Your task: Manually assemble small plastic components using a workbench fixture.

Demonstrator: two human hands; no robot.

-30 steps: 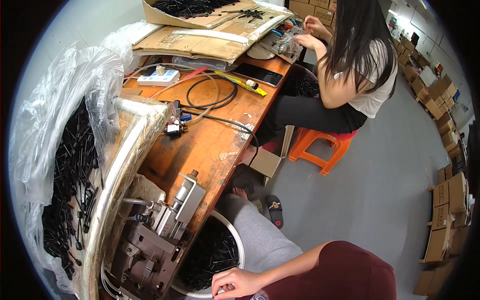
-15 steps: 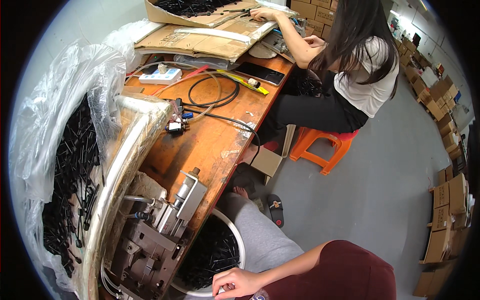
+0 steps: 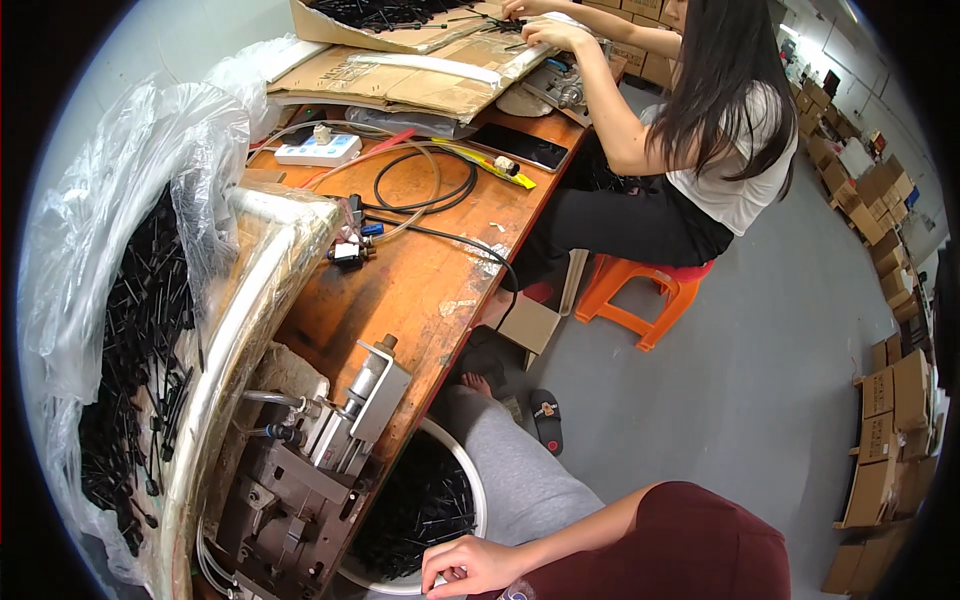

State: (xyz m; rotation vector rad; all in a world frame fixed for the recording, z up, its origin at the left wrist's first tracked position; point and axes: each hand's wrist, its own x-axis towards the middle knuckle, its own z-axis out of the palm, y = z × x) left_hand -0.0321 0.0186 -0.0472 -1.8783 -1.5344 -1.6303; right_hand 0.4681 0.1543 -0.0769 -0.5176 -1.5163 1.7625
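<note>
1. Here's the right hand (image 3: pixel 470 566), low in the picture, fingers curled in and thumb near the fingertips; something pale shows between them, but at this edge I can't tell whether it is gripped.
2. The left hand is out of view; so whether the two hands are together or apart, I can't tell.
3. Just beside that right hand sits the white tub (image 3: pixel 479 490), heaped inside with thin black parts (image 3: pixel 425 515); grey trousers (image 3: pixel 515 460) press in close on its other side.
4. Over to the metal fixture (image 3: pixel 290 505), at the near edge of the wooden table (image 3: pixel 400 285); a silver cylinder (image 3: pixel 368 385) slants across its far end, with air hoses (image 3: pixel 275 398) plugged in beside it.
5. Far left, more black pieces (image 3: pixel 140 370) lie piled under clear plastic sheeting (image 3: pixel 130 150).
6. Up top, a co-worker on an orange stool (image 3: pixel 645 315) has both arms stretched over the flattened cardboard (image 3: pixel 400 88); the nearer hand (image 3: pixel 555 33) is at a small black cluster; a white power strip (image 3: pixel 317 151) and coiled black cable (image 3: pixel 470 188) lie nearer.
</note>
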